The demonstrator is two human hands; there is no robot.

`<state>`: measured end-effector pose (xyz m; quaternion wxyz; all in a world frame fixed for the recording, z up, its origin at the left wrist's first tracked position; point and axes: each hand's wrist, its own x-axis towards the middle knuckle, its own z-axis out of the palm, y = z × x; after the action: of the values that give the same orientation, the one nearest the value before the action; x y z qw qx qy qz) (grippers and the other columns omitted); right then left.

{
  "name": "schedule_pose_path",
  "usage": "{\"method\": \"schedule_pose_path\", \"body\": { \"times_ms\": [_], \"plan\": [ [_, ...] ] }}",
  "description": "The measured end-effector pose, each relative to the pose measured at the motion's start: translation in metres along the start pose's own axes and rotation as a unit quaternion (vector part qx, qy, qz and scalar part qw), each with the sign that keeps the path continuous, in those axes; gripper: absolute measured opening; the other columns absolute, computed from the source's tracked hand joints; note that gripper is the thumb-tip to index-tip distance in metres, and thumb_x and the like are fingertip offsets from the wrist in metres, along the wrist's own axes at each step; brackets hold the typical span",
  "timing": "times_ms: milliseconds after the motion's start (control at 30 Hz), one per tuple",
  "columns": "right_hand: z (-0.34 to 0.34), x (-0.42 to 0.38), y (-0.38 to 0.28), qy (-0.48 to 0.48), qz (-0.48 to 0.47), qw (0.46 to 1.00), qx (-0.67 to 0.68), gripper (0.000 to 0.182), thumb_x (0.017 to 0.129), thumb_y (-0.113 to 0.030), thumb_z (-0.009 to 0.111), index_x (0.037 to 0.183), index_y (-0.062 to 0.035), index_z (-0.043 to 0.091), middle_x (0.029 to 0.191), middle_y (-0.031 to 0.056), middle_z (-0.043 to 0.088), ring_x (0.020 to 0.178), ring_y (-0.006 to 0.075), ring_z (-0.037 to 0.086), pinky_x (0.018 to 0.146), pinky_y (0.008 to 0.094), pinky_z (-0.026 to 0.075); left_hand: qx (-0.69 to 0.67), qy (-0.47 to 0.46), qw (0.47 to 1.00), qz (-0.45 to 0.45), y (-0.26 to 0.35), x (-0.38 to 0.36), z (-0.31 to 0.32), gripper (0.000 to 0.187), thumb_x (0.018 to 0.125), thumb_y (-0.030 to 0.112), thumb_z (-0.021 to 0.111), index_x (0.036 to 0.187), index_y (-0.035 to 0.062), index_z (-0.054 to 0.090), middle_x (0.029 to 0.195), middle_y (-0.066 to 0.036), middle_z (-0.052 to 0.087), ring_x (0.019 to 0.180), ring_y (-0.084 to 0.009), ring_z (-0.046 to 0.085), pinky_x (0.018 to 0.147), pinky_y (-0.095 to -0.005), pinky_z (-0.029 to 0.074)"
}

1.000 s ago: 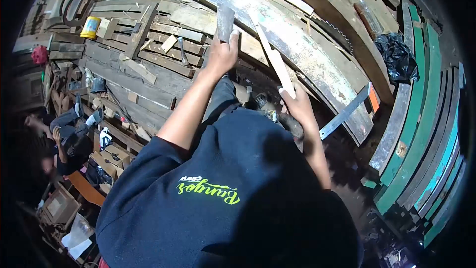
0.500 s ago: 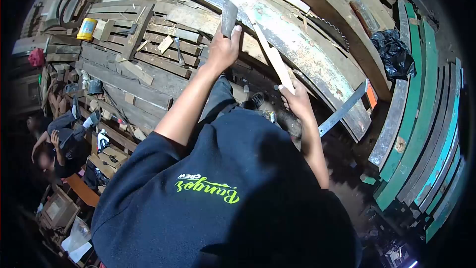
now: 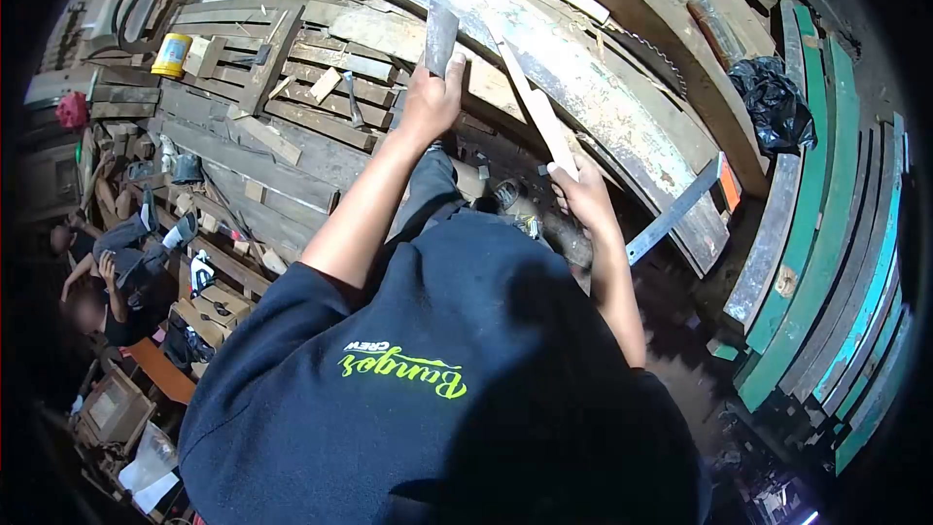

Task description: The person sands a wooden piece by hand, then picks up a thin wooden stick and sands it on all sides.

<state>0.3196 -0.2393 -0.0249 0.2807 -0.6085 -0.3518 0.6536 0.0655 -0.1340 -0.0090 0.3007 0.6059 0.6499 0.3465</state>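
Note:
My left hand [image 3: 431, 102] is closed, with its thumb up, around the lower end of a short, wide grey blade [image 3: 441, 37]. The blade's flat side faces me and any handle is hidden in the fist. On the right, my right hand [image 3: 581, 192] grips the near end of a pale wooden strip [image 3: 540, 115], which narrows toward its far end. That far end overlaps the edge of a long plank [image 3: 573, 68] with worn, flaking paint. Blade and strip are apart, angled toward each other at the top.
A handsaw [image 3: 675, 214] with an orange handle leans at the plank's right end. Green-painted boards [image 3: 821, 185] and a black plastic bag [image 3: 771, 105] lie to the right. Left are slatted timber [image 3: 321, 87], a hammer [image 3: 352, 99], a yellow tub [image 3: 171, 55] and a seated person [image 3: 126, 272].
My left hand and the blade have shifted slightly left and down. My right hand with the wooden strip stays almost where it was.

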Motion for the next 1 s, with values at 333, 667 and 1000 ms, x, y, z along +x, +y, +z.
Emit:
{"method": "schedule_pose_path", "body": {
  "times_ms": [333,667,1000],
  "plan": [
    [0.000,-0.001,-0.003,-0.005,-0.006,1.000,-0.001,0.024,0.092,-0.021,0.065,0.102,-0.0020,0.055,0.067,-0.0027,0.051,0.049,0.0058,0.046,0.044,0.0231,0.035,-0.064,0.010,0.996,0.065,0.005,-0.004,0.002,0.040,0.097,0.026,0.052,0.125,-0.0035,0.052,0.117,-0.029,0.058,0.108,-0.0446,0.056,0.092,-0.0454,0.045],
    [0.001,0.007,0.001,0.005,0.007,1.000,-0.024,0.024,0.097,-0.029,0.057,0.096,-0.0048,0.057,0.063,-0.0019,0.051,0.049,0.0069,0.046,0.044,0.0232,0.036,0.223,-0.132,0.882,0.393,0.017,0.015,0.051,0.078,0.071,0.008,0.059,0.145,0.0009,0.034,0.146,-0.019,0.042,0.139,-0.0315,0.036,0.118,-0.0448,0.022],
    [0.009,0.006,0.003,0.074,-0.080,0.990,-0.086,0.030,0.096,-0.031,0.056,0.091,-0.0013,0.061,0.061,0.0015,0.054,0.049,0.0109,0.050,0.045,0.0276,0.038,0.236,-0.135,0.882,0.385,0.023,-0.009,0.062,0.074,0.080,0.016,0.060,0.145,-0.0034,0.032,0.148,-0.024,0.038,0.140,-0.0371,0.033,0.117,-0.0479,0.023]
  ]
}}
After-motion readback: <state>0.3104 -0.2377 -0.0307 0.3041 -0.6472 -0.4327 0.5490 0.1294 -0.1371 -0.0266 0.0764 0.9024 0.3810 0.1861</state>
